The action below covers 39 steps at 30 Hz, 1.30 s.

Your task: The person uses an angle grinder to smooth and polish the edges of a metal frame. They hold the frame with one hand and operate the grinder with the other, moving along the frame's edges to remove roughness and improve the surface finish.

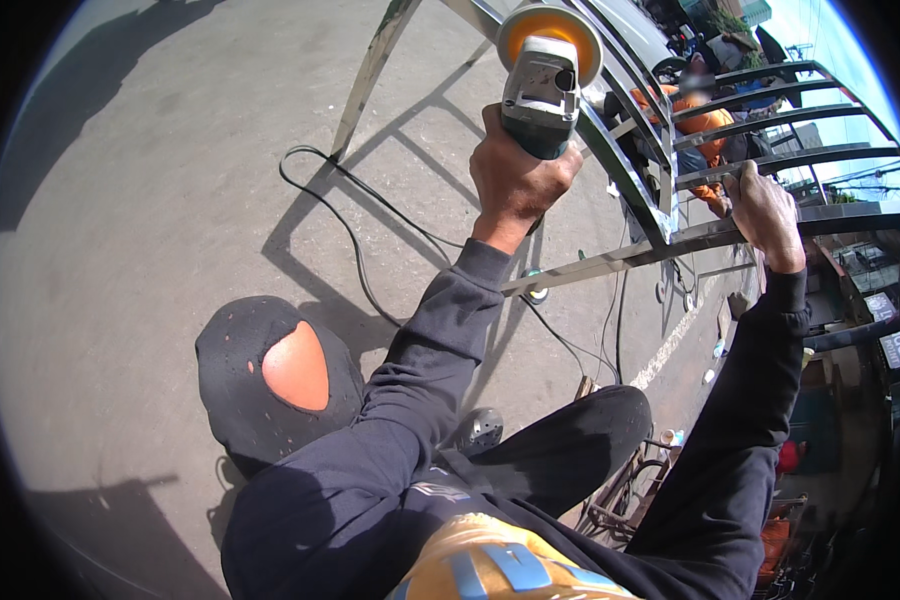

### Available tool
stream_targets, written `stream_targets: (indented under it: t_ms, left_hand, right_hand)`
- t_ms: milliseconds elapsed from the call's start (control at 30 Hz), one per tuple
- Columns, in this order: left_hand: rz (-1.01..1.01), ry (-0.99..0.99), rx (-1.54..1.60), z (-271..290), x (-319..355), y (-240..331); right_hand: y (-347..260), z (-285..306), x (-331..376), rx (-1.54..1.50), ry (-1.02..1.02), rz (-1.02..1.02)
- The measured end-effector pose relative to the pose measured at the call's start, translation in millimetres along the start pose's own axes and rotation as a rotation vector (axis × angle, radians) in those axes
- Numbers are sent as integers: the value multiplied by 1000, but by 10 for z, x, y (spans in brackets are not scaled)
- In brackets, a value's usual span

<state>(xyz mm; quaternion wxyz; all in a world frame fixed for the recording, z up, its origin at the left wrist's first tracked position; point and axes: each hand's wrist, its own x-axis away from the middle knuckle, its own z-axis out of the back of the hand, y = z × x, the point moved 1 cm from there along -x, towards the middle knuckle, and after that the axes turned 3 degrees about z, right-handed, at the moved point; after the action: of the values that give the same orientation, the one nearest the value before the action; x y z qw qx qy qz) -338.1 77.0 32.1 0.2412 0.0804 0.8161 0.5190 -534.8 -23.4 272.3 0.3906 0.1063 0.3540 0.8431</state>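
black cable point(345, 225) snaking on concrete ground point(150, 200) | person in orange point(705, 120) beyond | torn black trouser knee point(280, 375)

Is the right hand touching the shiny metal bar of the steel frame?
Touching. The head view shows the right hand with fingers wrapped over the shiny metal bar, no gap between them.
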Motion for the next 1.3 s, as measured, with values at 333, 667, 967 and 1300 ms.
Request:
stream_targets:
  t_ms: [333,667,967,1300]
  left_hand:
    - [-59,216,137,303,-597,-208]
    - [-21,134,34,257,-40,-351]
    - [162,343,455,858,-455,-338]
    - [298,506,473,1194,-64,-434]
  right_hand:
    - [17,-82,28,11,64,51]
    - [50,-137,21,56,61,31]
    - [-1148,28,-100,-449,727,245]
    - [-2606,301,-1249,-145,923,464]
